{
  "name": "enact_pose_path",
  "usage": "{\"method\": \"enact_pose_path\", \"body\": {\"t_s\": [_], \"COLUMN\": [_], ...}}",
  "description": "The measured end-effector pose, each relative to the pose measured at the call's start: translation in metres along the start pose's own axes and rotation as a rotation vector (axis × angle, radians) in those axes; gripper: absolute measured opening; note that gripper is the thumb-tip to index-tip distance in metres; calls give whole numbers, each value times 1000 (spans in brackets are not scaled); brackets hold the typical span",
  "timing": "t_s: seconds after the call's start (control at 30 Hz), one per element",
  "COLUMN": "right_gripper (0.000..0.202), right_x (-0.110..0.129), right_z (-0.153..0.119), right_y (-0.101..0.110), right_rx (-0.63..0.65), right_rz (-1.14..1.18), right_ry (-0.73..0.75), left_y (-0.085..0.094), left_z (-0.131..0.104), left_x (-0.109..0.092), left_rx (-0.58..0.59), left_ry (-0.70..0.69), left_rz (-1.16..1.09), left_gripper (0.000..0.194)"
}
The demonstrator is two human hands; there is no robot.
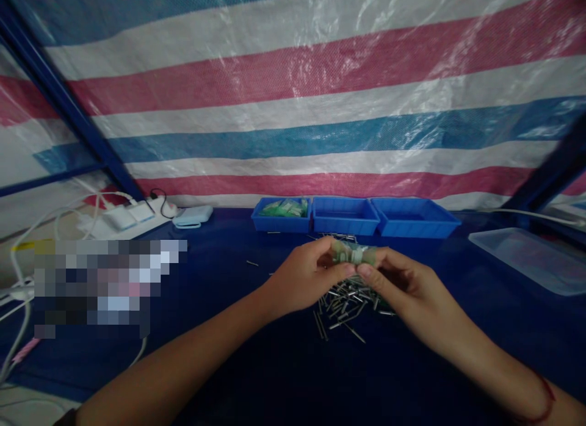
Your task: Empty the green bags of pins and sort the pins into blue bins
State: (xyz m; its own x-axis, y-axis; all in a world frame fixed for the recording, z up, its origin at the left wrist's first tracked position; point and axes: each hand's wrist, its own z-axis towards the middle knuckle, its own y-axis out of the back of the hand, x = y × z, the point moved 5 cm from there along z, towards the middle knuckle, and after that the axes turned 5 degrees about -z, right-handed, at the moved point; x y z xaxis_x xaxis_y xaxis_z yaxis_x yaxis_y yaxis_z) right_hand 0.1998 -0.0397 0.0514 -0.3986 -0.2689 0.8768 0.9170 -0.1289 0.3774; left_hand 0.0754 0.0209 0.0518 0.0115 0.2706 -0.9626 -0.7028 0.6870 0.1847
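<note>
Between my two hands is a small clear plastic bag point(354, 253) with a greenish tint; its contents are too blurred to name. My left hand point(307, 268) pinches its left end between thumb and fingers. On the other end, my right hand point(407, 279) grips it the same way, and the two thumbs nearly meet. Just below and behind the hands lies a loose pile of thin metal pins that look like blind rivets point(341, 304), partly hidden by the fingers. Something dark green shows beside the pile, under my right hand.
At the back stand three blue bins: the left bin point(281, 229) holds green plastic bags point(286, 207), beside a middle bin point(347, 224) and a right bin point(414, 227). A translucent lid or tray point(526, 261) lies right. A power strip point(130, 218), cables and a light-blue case point(193, 216) sit left.
</note>
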Motion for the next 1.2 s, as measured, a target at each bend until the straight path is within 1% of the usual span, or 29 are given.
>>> {"method": "enact_pose_path", "body": {"t_s": [0.07, 0.1, 0.17, 0.23, 0.27, 0.3, 0.37, 0.4, 0.47, 0.53, 0.57, 0.6, 0.63, 0.7, 0.73, 0.8, 0.87, 0.9, 0.93, 1.0, 1.03, 1.1, 1.13, 1.17, 1.2], "right_gripper": [17, 15, 12, 8, 4, 4, 11, 13, 17, 20, 20, 20, 18, 18, 19, 24, 36, 42, 45, 40, 35, 28, 27, 26, 26], "right_x": [-2, -3, -3, 4, 9, 15, 24, 27, 30, 33, 33, 32, 29, 19, 12, -2, -10, -12, -13, -12, -11, -10, -10, -10, -10], "right_z": [0, -1, -3, -6, -9, -12, -18, -20, -23, -23, -22, -20, -18, -12, -9, -7, -7, -7, -8, -8, -8, -8, -8, -8, -8], "right_y": [-2, -1, 2, 7, 9, 11, 11, 10, 8, 5, 5, 6, 7, 11, 11, 4, -8, -13, -17, -20, -19, -15, -11, -7, -4], "right_rx": [8, -3, -60, -134, -170, -202, -236, -241, -235, -230, -237, -251, -265, -267, -235, -108, 44, 96, 125, 119, 94, 26, -7, -39, -65], "right_rz": [1, -20, -114, -257, -338, -417, -545, -593, -663, -690, -683, -655, -605, -433, -323, -87, 150, 259, 354, 479, 506, 514, 498, 469, 424], "right_ry": [-2, -6, 24, 140, 227, 317, 465, 515, 594, 645, 644, 615, 551, 357, 251, 64, -73, -126, -171, -241, -267, -298, -300, -286, -257], "left_y": [1, 2, 0, -3, -5, -6, -10, -13, -17, -18, -17, -15, -13, -7, -4, 1, 1, -1, -5, -13, -16, -17, -16, -13, -10], "left_z": [0, 0, 0, 1, 1, 1, -1, -2, -4, -5, -5, -4, -3, -1, -1, -2, -6, -10, -14, -21, -24, -26, -25, -24, -22], "left_x": [-1, -1, -1, 0, 1, 3, 10, 12, 15, 14, 14, 13, 12, 9, 5, -4, -18, -25, -31, -37, -38, -36, -35, -34, -32], "left_rx": [-62, -73, -45, 12, 29, 34, 31, 40, 76, 88, 73, 49, 19, -42, -75, -136, -162, -155, -135, -83, -69, -55, -64, -84, -113], "left_ry": [-36, -39, -31, 2, 44, 105, 267, 338, 399, 379, 353, 324, 291, 201, 136, -30, -255, -378, -495, -681, -732, -768, -755, -723, -671], "left_rz": [-18, -32, -83, -207, -294, -390, -546, -588, -609, -599, -595, -591, -577, -503, -430, -189, 122, 280, 430, 681, 779, 880, 870, 826, 747], "left_gripper": [12, 12, 15, 26, 34, 42, 52, 53, 46, 34, 30, 27, 24, 20, 18, 14, 9, 8, 9, 14, 16, 16, 14, 17, 29]}}
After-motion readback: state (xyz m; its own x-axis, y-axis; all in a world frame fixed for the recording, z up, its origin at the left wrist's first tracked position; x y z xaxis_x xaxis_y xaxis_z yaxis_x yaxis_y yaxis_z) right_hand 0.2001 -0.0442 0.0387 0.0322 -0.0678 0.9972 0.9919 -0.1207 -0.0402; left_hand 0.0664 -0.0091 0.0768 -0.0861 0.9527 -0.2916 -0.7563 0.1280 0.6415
